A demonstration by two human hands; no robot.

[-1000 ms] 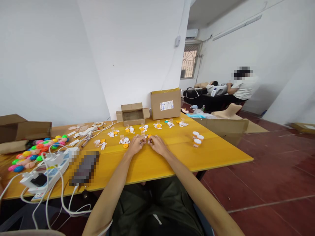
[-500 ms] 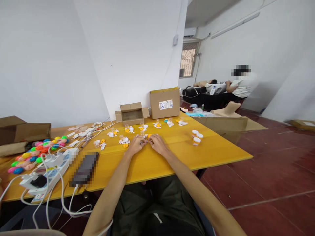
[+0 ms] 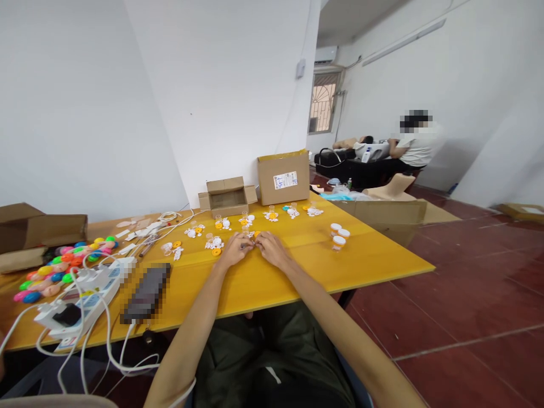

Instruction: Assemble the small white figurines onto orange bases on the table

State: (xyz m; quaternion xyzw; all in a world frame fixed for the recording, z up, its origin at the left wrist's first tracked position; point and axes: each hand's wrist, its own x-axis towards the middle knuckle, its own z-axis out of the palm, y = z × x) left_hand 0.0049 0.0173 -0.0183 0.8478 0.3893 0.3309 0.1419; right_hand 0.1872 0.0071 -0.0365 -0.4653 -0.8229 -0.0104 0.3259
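White walls (image 3: pixel 229 85), red tiled floor (image 3: pixel 476 283), a barred window (image 3: pixel 322 107).

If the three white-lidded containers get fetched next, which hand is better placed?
Right hand, I'd judge. The containers stand on its side of the table, nothing visible between. The left hand is farther off and would have to cross it. What either grips is too small to tell.

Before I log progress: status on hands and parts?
Left hand and right hand close together, fingers curled; anything pinched too small to tell. Small parts lie nearby. Lidded jars apart, rightward.
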